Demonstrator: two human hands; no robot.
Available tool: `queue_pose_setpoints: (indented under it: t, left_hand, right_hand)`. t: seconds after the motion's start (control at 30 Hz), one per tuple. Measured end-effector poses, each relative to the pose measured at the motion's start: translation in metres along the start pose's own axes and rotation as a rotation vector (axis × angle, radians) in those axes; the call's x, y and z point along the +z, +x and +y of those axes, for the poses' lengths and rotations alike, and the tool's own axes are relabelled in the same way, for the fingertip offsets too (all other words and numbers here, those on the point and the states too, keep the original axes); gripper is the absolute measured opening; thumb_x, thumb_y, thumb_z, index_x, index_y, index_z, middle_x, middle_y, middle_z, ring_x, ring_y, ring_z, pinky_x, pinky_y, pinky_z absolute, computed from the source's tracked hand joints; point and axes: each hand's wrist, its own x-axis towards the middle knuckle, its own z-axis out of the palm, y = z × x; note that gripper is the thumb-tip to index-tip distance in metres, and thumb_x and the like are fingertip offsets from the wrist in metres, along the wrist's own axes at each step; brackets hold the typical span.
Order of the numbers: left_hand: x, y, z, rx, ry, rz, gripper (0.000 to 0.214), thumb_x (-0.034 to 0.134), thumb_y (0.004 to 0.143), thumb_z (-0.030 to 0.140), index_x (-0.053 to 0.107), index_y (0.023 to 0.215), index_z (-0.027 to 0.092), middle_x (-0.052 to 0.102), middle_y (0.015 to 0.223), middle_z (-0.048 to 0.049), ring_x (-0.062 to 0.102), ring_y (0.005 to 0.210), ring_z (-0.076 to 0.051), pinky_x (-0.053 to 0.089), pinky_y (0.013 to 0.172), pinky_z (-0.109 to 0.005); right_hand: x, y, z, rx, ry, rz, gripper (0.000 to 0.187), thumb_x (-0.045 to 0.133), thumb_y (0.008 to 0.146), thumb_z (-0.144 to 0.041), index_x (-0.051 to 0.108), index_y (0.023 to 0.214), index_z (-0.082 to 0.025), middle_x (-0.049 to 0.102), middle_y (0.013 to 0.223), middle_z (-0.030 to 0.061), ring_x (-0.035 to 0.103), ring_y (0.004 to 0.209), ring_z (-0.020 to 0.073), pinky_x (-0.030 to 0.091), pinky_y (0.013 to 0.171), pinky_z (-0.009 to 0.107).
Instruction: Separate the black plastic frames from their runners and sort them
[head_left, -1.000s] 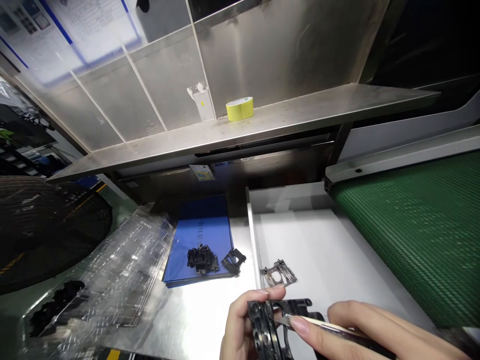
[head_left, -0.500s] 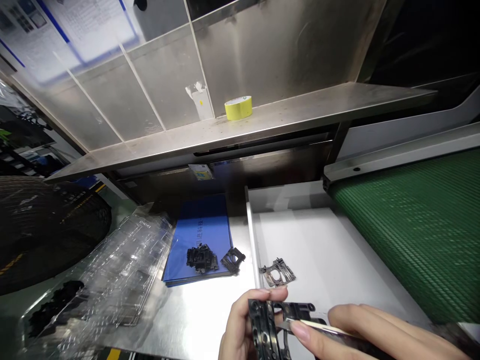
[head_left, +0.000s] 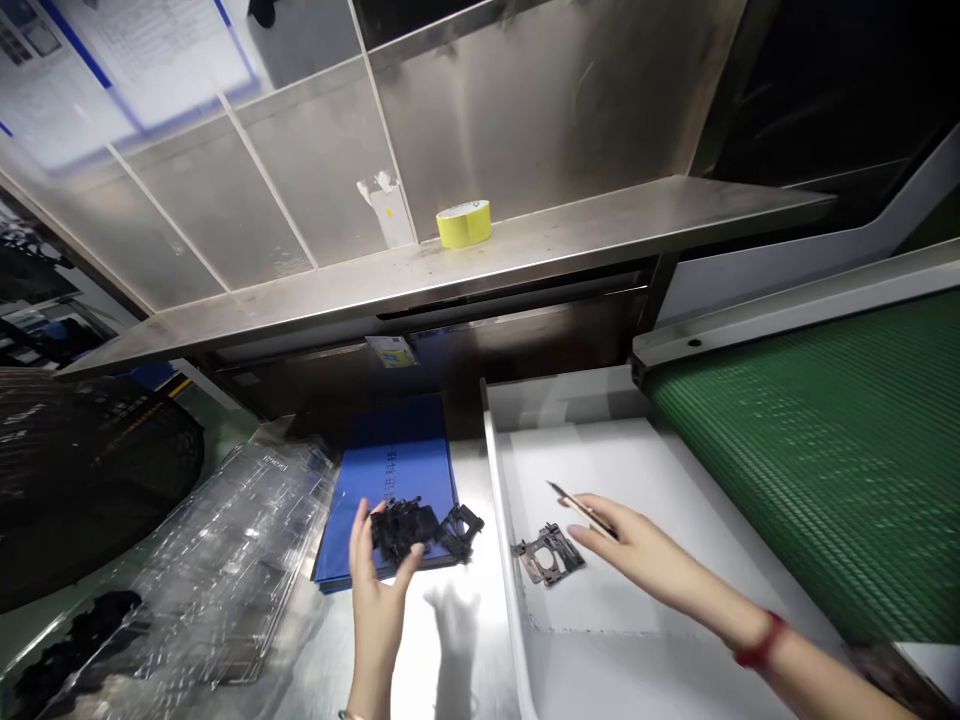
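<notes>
The left hand (head_left: pixel 377 620) is reaching up with its fingers spread open, right at a black heap of plastic parts (head_left: pixel 401 530), and I cannot tell if it is touching them. The heap is sitting on a blue folder (head_left: pixel 390 450) with a line of small printed Chinese letters, too small to read. A black frame part (head_left: pixel 463 530) is lying just beside the heap. The right hand (head_left: pixel 637 560) is pinching a slim craft knife (head_left: pixel 581 510) with a shiny pointed tip, and a red wristband (head_left: pixel 761 640) is circling that wrist. The two hands are staying well apart. The knife tip is pointing away over a white tray (head_left: pixel 570 400), and a dark gray frame part (head_left: pixel 549 555) with a round hole is lying in it, near the fingers. A green ribbed conveyor belt (head_left: pixel 810 450) is running along the right side. A stack of clear plastic trays (head_left: pixel 225 560) with a small raised word is lying at lower left. A yellow tape roll (head_left: pixel 463 224) is standing on a steel shelf (head_left: pixel 600 225) above.
</notes>
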Motion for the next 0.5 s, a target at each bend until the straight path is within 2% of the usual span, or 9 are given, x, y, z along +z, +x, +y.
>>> queue_pose_setpoints:
  t: [0.07, 0.13, 0.23, 0.33, 0.4, 0.47, 0.5]
  left_hand:
    - [0.005, 0.023, -0.029, -0.042, 0.090, 0.044, 0.060, 0.061, 0.083, 0.049, 0.048, 0.136, 0.026, 0.022, 0.167, -0.0091, 0.021, 0.153, -0.035, 0.017, 0.126, -0.054]
    - [0.010, 0.035, -0.047, -0.094, 0.152, 0.063, 0.061, 0.062, 0.082, 0.049, 0.050, 0.136, 0.024, 0.021, 0.168, -0.0123, 0.020, 0.152, -0.040, 0.018, 0.124, -0.059]
    - [0.015, 0.039, -0.057, -0.134, 0.210, 0.071, 0.073, 0.060, 0.082, 0.051, 0.041, 0.146, 0.024, 0.019, 0.168, -0.0158, 0.023, 0.151, -0.043, 0.020, 0.121, -0.063]
    - [0.011, 0.032, -0.051, -0.118, 0.240, 0.094, 0.099, 0.066, 0.077, 0.052, 0.017, 0.156, 0.019, 0.013, 0.168, -0.0211, 0.015, 0.153, -0.044, 0.015, 0.121, -0.064]
    - [0.006, 0.023, -0.037, -0.097, 0.254, 0.128, 0.108, 0.069, 0.074, 0.055, 0.010, 0.157, 0.019, 0.012, 0.167, -0.0219, 0.010, 0.153, -0.045, 0.012, 0.121, -0.066]
    - [0.004, 0.010, -0.016, -0.080, 0.180, 0.084, 0.098, 0.063, 0.078, 0.060, 0.016, 0.155, 0.024, 0.025, 0.163, -0.0189, 0.032, 0.145, -0.041, 0.027, 0.118, -0.061]
    - [0.004, 0.003, -0.003, -0.082, 0.097, -0.012, 0.088, 0.057, 0.081, 0.064, 0.025, 0.152, 0.025, 0.036, 0.157, -0.0179, 0.052, 0.130, -0.035, 0.042, 0.109, -0.052]
  right_hand:
    - [0.022, 0.027, 0.031, 0.074, -0.046, -0.032, 0.017, 0.060, 0.090, -0.023, 0.069, 0.103, -0.015, 0.075, 0.097, 0.0069, 0.070, 0.093, 0.0246, 0.055, 0.087, 0.037]
    - [0.041, 0.046, 0.054, 0.117, -0.099, -0.037, 0.007, 0.066, 0.088, -0.019, 0.067, 0.093, -0.015, 0.072, 0.092, 0.0039, 0.068, 0.087, 0.0213, 0.054, 0.085, 0.039]
    - [0.053, 0.060, 0.069, 0.134, -0.136, -0.046, 0.014, 0.070, 0.091, -0.027, 0.065, 0.085, -0.015, 0.068, 0.088, 0.0001, 0.065, 0.085, 0.0177, 0.053, 0.084, 0.038]
    - [0.042, 0.060, 0.063, 0.102, -0.103, -0.061, 0.020, 0.068, 0.092, -0.030, 0.064, 0.079, -0.016, 0.066, 0.078, -0.0015, 0.065, 0.078, 0.0174, 0.052, 0.079, 0.036]
    - [0.025, 0.053, 0.047, 0.034, -0.051, -0.058, 0.016, 0.065, 0.091, -0.027, 0.065, 0.078, -0.017, 0.068, 0.081, 0.0014, 0.066, 0.082, 0.0200, 0.051, 0.081, 0.036]
    - [0.006, 0.040, 0.022, -0.066, 0.020, -0.077, 0.012, 0.060, 0.089, -0.025, 0.069, 0.084, -0.018, 0.071, 0.090, 0.0052, 0.066, 0.089, 0.0223, 0.050, 0.082, 0.034]
    - [-0.003, 0.031, 0.007, -0.123, 0.058, -0.107, 0.013, 0.060, 0.089, -0.026, 0.072, 0.089, -0.019, 0.072, 0.096, 0.0058, 0.066, 0.091, 0.0223, 0.051, 0.083, 0.032]
